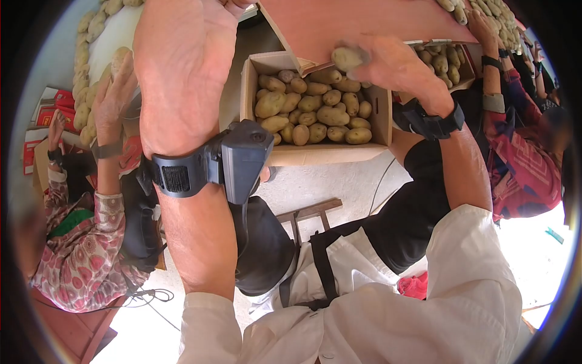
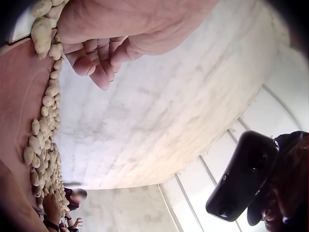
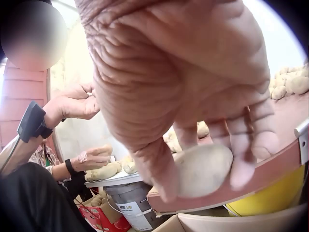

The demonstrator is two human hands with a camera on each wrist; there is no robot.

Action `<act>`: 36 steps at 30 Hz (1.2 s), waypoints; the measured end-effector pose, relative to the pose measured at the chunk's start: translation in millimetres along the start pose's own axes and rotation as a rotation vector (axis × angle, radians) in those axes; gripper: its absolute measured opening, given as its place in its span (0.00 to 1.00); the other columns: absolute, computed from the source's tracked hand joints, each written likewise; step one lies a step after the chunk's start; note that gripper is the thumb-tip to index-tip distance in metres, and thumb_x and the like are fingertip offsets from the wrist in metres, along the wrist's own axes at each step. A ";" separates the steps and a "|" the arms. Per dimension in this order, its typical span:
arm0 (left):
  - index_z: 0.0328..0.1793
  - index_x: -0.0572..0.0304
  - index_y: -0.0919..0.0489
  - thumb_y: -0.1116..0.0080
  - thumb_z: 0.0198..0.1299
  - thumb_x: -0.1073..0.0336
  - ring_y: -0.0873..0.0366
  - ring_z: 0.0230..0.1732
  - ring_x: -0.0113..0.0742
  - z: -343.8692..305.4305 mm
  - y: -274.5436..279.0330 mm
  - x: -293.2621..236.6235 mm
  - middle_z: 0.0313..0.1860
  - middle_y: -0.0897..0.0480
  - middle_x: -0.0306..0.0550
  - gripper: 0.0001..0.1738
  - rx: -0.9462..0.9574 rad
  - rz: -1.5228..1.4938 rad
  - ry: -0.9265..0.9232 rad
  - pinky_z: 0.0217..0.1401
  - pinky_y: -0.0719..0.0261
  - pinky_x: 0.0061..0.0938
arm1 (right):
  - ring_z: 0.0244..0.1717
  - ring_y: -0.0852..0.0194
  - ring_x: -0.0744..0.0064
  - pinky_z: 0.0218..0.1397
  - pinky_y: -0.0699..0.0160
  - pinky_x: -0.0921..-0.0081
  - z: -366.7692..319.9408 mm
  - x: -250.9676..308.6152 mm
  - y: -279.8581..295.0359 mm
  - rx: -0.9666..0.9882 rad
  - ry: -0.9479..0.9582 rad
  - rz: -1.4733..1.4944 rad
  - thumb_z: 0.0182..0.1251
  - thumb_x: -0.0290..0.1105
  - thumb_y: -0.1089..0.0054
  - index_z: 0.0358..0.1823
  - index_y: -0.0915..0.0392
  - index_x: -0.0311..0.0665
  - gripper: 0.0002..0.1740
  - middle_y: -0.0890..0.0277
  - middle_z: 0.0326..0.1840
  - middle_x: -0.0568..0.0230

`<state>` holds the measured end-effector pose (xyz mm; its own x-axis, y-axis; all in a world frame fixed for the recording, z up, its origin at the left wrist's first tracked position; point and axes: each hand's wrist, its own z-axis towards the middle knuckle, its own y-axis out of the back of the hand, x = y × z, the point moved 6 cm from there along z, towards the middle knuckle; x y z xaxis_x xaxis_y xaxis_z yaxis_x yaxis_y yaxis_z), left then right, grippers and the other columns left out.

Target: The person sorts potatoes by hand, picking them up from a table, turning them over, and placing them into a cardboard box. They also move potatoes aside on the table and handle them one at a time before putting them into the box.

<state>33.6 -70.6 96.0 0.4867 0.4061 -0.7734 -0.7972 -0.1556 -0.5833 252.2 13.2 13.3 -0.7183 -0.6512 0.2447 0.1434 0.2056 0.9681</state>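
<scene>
My right hand (image 1: 388, 64) grips a potato (image 3: 205, 169) between thumb and fingers, just above the front edge of a reddish board (image 1: 357, 24). Below it, a cardboard box (image 1: 327, 156) holds many potatoes (image 1: 315, 106); the board's corner overlaps its far side. My left hand (image 1: 185, 67) is raised to the left of the box, its fingertips mostly cut off by the top of the head view. In the left wrist view its fingers (image 2: 99, 63) hang loosely bent with nothing in them, near potatoes (image 2: 41, 35) along the board.
Another box of potatoes (image 1: 441, 64) stands at the right, by a person in a plaid sleeve (image 1: 521, 158). At the left, another person's hand (image 1: 112, 91) is beside a row of potatoes. A yellow bucket (image 3: 265, 193) and a grey bucket (image 3: 130, 198) stand below the work surfaces.
</scene>
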 end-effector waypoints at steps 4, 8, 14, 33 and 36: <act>0.51 0.69 0.22 0.45 0.75 0.71 0.18 0.61 0.46 4.3 0.8 -0.7 0.45 0.19 0.49 0.07 0.214 -0.151 -0.013 0.47 0.24 0.27 | 0.50 0.17 0.46 0.55 0.19 0.58 -9.3 1.7 2.7 0.170 -0.044 0.101 0.54 0.35 0.32 0.56 0.15 0.40 0.25 0.13 0.48 0.50; 0.52 0.69 0.22 0.46 0.75 0.71 0.18 0.58 0.43 -1.2 4.0 -0.2 0.45 0.19 0.48 0.08 0.090 -0.083 0.013 0.47 0.24 0.27 | 0.47 0.16 0.46 0.54 0.18 0.59 -20.6 -14.9 -3.2 0.339 -0.156 0.050 0.54 0.39 0.33 0.55 0.14 0.39 0.25 0.13 0.43 0.49; 0.61 0.73 0.24 0.47 0.77 0.69 0.19 0.46 0.35 -1.6 4.5 2.8 0.46 0.19 0.48 0.14 0.110 -0.170 0.109 0.46 0.23 0.26 | 0.48 0.15 0.42 0.54 0.17 0.54 -27.9 -47.4 -14.0 0.308 -0.077 -0.218 0.61 0.40 0.34 0.50 0.12 0.37 0.20 0.13 0.43 0.46; 0.73 0.73 0.32 0.42 0.72 0.68 0.21 0.58 0.36 -34.1 58.2 -32.5 0.58 0.23 0.46 0.27 -0.377 -0.206 -0.186 0.56 0.27 0.31 | 0.63 0.21 0.46 0.64 0.21 0.52 61.7 2.1 11.4 -0.243 0.118 0.032 0.67 0.38 0.37 0.63 0.19 0.41 0.23 0.17 0.58 0.49; 0.71 0.69 0.30 0.43 0.72 0.67 0.21 0.58 0.35 -28.5 61.4 -28.4 0.56 0.22 0.44 0.24 -0.389 -0.201 -0.115 0.56 0.27 0.31 | 0.63 0.22 0.45 0.67 0.23 0.54 113.1 36.3 22.8 -0.353 0.357 -0.088 0.65 0.39 0.32 0.68 0.23 0.39 0.30 0.20 0.60 0.40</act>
<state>-18.9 -117.4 75.1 0.5579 0.5565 -0.6157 -0.4864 -0.3819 -0.7859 152.4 76.9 38.1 -0.4696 -0.8766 0.1051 0.3585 -0.0805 0.9301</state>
